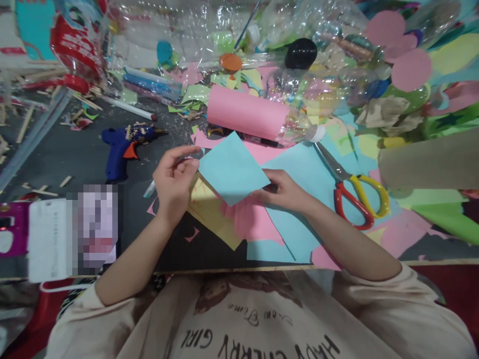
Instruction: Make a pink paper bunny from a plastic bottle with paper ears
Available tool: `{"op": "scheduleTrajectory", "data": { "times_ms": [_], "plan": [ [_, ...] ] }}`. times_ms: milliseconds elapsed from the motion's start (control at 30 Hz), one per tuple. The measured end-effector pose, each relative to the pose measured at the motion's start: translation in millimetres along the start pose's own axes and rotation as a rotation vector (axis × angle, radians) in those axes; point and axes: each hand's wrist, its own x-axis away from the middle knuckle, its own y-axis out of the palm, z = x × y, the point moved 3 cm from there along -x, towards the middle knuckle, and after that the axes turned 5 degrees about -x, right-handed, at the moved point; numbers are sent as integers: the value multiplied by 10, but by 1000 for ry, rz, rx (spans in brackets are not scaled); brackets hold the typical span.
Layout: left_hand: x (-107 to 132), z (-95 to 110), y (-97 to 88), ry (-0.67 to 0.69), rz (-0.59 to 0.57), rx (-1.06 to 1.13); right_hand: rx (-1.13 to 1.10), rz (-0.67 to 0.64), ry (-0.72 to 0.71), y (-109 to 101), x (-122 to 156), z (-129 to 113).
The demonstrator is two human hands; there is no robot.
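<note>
Both the left hand [172,183] and right hand [283,192] pinch opposite corners of a light blue paper square [232,168], scissors [354,192] lying just right.

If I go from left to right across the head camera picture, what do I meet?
Blue glue gun, left hand, light blue paper square, right hand, scissors, brown cardboard tube.

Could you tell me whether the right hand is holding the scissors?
No, the scissors lie apart, untouched, while the right hand and left hand pinch the blue paper square.
</note>
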Motion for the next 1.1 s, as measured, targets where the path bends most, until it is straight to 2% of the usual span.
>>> {"op": "scheduleTrajectory", "data": {
  "times_ms": [200,367,600,700,833,967,1100],
  "plan": [
    [20,33,34,74,-119,71,-180,145,-65,0,-12,50],
    [51,63,54,25,-223,54,-191,183,-86,-5,-40,56],
    [74,55,67,-31,-275,116,-230,327,-58,-68,-54,82],
    [67,83,60,-35,-365,87,-218,406,-45,-102,-48,79],
    [68,155,37,74,-525,20,-203,486,-48,-136,-46,52],
    [77,188,48,158,-603,-13,-212,473,-54,-132,-50,13],
    [84,206,96,152,-646,-12,-253,309,-10,-74,-38,-13]
  ]
}}
